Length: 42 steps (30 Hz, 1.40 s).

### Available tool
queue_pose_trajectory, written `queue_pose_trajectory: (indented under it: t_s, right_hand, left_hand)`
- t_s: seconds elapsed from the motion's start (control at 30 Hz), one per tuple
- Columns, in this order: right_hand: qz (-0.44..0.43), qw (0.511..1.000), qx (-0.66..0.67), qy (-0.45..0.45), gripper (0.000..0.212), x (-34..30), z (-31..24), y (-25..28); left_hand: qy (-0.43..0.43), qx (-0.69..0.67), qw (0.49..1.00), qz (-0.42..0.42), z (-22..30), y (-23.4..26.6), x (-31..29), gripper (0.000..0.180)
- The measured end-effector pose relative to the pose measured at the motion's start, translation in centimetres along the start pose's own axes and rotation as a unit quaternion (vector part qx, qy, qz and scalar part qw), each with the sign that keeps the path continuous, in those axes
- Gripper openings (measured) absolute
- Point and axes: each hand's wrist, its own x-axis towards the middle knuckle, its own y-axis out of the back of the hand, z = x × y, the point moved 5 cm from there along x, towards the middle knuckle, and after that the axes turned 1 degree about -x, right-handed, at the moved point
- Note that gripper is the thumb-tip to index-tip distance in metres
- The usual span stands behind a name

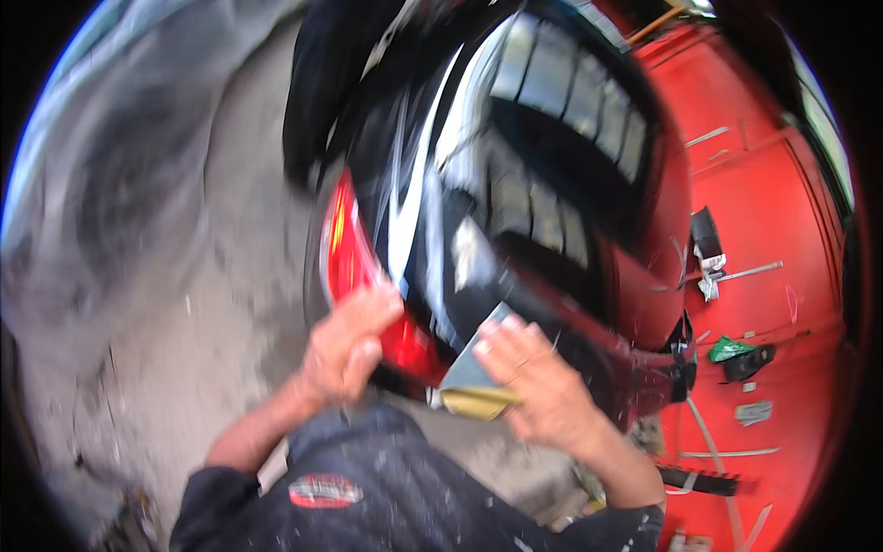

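Grey sheet (467,371) (yellow edge (478,403) rolled), flat right hand (544,382) atop, left hand (345,348) loosely half-curled

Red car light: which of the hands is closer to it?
Left. The left hand overlaps the red car light in view; the right hand is off to its right, on a grey sheet.

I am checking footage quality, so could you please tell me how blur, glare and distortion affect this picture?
Head view: motion blur softens the left hand, right hand and red taillight; head view: bright, pane-like reflections mark the glossy dark car; head view: fisheye distortion curves the scene toward the rim.
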Motion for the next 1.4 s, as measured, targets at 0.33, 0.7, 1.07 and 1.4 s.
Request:
queue_pose_trajectory:
  t_s: [0.33,0.7,1.07,1.4]
  right_hand:
    - [0.133,0.948,0.059,-0.281,0.051,-12.7,6.6,-2.6]
    - [0.137,0.985,0.072,-0.077,0.058,-2.9,2.2,-2.2]
    - [0.203,0.829,0.177,-0.49,0.041,-26.6,12.4,-3.1]
    - [0.238,0.85,0.232,-0.408,0.041,-30.1,14.7,-5.0]
  left_hand:
    - [-0.019,-0.016,0.998,-0.064,1.0,-2.2,7.3,0.061]
    - [-0.063,0.012,0.99,-0.123,3.2,-5.5,10.1,0.041]
    - [0.038,0.111,0.985,-0.126,4.3,-3.9,7.1,0.064]
    - [-0.077,0.23,0.876,-0.417,11.4,-18.6,12.5,0.082]
